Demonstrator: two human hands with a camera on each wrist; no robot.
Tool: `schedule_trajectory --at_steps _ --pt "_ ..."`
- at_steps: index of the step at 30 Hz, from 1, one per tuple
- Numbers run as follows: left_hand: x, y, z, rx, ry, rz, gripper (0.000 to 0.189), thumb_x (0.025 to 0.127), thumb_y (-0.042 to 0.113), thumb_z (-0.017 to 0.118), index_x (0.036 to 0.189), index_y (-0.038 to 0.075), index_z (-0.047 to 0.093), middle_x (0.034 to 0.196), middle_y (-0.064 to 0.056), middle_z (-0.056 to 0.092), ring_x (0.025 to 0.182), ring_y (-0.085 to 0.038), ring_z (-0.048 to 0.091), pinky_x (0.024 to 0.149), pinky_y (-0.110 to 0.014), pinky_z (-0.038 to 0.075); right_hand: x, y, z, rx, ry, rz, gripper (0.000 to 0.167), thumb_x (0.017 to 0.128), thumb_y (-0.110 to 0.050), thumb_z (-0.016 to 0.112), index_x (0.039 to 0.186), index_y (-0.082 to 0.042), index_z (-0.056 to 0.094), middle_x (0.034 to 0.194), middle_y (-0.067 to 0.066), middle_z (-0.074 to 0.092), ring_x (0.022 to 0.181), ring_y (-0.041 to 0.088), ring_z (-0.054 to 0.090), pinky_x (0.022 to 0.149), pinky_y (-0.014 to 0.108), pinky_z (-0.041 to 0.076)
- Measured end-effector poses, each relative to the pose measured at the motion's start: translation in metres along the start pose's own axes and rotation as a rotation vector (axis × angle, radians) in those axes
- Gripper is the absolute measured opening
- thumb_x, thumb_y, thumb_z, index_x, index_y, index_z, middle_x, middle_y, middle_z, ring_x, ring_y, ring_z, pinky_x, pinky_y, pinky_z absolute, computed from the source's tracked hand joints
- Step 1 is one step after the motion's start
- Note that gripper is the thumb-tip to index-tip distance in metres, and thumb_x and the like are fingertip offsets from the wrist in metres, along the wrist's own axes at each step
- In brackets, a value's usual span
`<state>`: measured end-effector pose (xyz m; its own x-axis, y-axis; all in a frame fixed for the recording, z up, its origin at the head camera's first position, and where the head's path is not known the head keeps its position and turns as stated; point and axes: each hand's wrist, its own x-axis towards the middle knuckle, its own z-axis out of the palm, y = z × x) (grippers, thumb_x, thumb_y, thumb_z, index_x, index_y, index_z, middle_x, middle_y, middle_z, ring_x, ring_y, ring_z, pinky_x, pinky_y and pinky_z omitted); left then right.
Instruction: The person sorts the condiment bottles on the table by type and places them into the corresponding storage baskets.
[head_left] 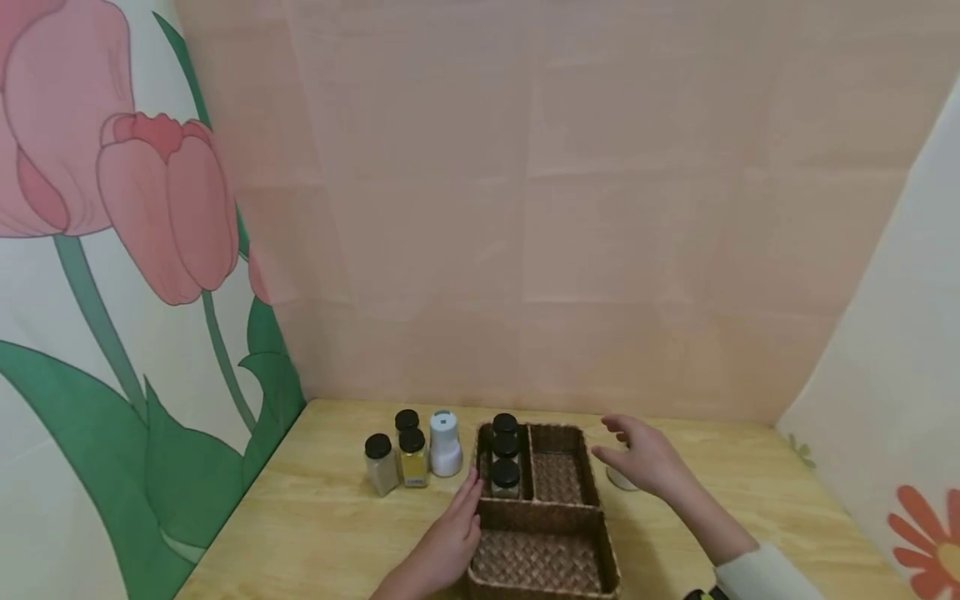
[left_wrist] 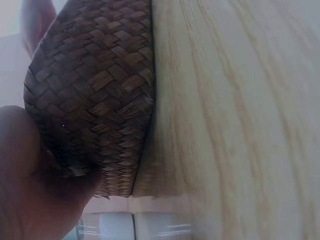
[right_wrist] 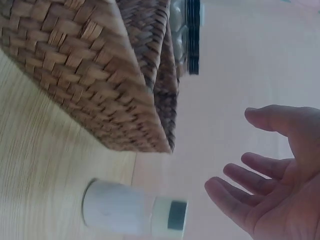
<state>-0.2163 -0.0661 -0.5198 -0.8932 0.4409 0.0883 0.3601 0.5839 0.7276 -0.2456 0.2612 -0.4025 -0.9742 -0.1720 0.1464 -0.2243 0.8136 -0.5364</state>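
Steadying the divided woven basket (head_left: pixel 540 512) from its 9 o'clock side

From my distant post, I see the basket standing flat on the wood-grain tabletop (head_left: pixel 322 517), low in the head view, near 6 o'clock. My left hand (head_left: pixel 447 537) touches its 9 o'clock wall; the fingers lie rather straight along the weave, not clenched. I judge that this contact prevents the light basket from sliding. Whether the thumb also presses over the rim, I cannot tell.

My right hand (head_left: pixel 651 460) is at 2 o'clock from the basket, above a white bottle (right_wrist: pixel 112 205) and apart from it. Its fingers are released, slightly bent, grasping nothing. The gap to the thumb seems suitable for going round such a bottle.

Inside the basket, three black-lidded jars (head_left: pixel 506 475) stand upright in a file, in the narrow compartment at 11 o'clock. Probably this slot suits them because its walls give support on both sides. Outside, at 10 o'clock, a close group stands: a jar with pale contents (head_left: pixel 382 468), a yellow-filled jar (head_left: pixel 413 462), one more black-lidded jar behind (head_left: pixel 407 419), and a white waisted bottle (head_left: pixel 446 458).

As for writing, I can read no brand. The yellow-filled jar carries a small label (head_left: pixel 415 481) near its base, too small to read. On the cap at 2 o'clock is a dark rectangle (right_wrist: pixel 176 215), without letters that I can distinguish.
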Motion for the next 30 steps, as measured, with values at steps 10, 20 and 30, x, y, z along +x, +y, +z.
schedule_trajectory --at_steps 10,20,30 --pt "-0.002 0.000 0.002 0.009 0.005 -0.005 0.054 0.110 0.024 0.039 0.160 0.006 0.029 0.170 -0.006 0.012 0.151 -0.032 0.028 0.115 -0.054 0.034 -0.004 0.036 -0.010 -0.049 0.058 0.048 0.074 0.095 -0.045 0.069 0.144 0.007 0.047 0.142 0.033 0.051 0.122 0.054 0.052 0.089 0.063 0.050" --pt "0.000 0.000 0.000 0.024 0.009 -0.004 0.053 0.111 0.022 0.038 0.160 0.005 0.027 0.170 -0.007 0.010 0.150 -0.031 0.029 0.114 -0.054 0.035 -0.005 0.065 -0.011 -0.024 0.035 0.134 0.086 0.095 -0.045 0.068 0.149 0.013 0.034 0.147 0.040 0.038 0.125 0.060 0.045 0.089 0.066 0.049" --pt "-0.002 0.002 0.000 0.010 0.016 -0.004 0.054 0.110 0.021 0.039 0.160 0.005 0.028 0.170 -0.006 0.010 0.150 -0.031 0.028 0.115 -0.054 0.034 0.001 0.087 0.002 0.062 -0.023 0.195 0.105 0.093 -0.053 0.068 0.154 0.015 0.015 0.151 0.046 0.024 0.129 0.063 0.040 0.094 0.066 0.049"
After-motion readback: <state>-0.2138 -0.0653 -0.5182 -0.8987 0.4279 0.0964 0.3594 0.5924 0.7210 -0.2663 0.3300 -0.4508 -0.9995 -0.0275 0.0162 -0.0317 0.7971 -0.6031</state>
